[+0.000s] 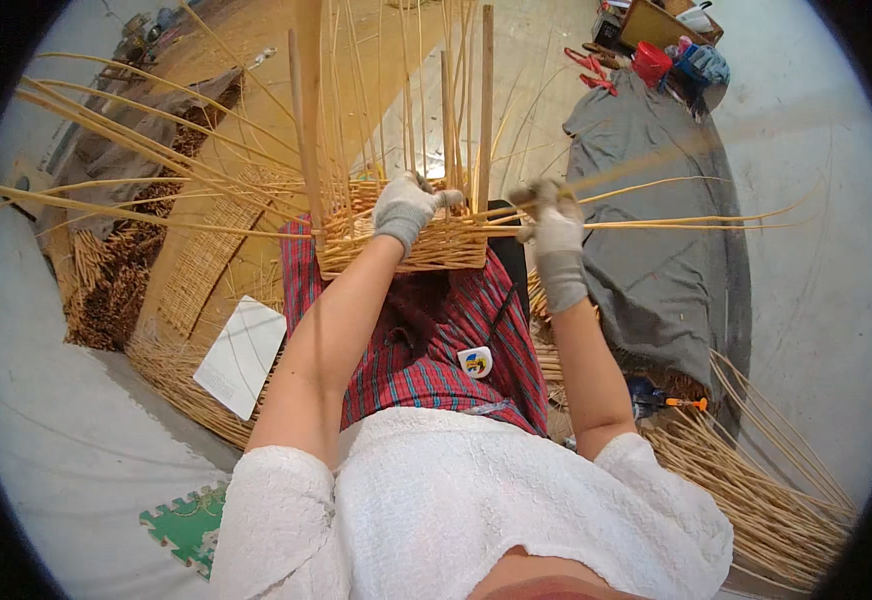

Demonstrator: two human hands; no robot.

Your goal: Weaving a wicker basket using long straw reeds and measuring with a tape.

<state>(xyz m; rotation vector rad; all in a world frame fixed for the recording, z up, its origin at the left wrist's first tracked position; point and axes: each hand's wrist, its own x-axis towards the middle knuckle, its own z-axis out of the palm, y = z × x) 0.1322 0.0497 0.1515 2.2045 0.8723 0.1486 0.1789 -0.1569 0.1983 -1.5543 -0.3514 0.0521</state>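
Note:
A partly woven wicker basket (406, 260) sits on my lap, with tall stakes and thin rods rising from its far side and more rods fanning out left and right. My left hand (411, 208), in a pale work glove, is closed on the weave at the basket's upper edge. Just right of the basket, my gloved right hand (559, 240) grips a long wicker rod (646, 168) that slants up to the right, smeared by motion. The right fingertips are blurred too. A red striped cloth (406, 375) covers my lap beneath the basket.
Wicker bundles lie on the floor at the lower right (746, 490) and left (106, 290). A flat woven panel (218, 250) and a white sheet (243, 357) are on the left. Grey cloth (641, 260) covers a pile at right, near a red bucket (651, 63).

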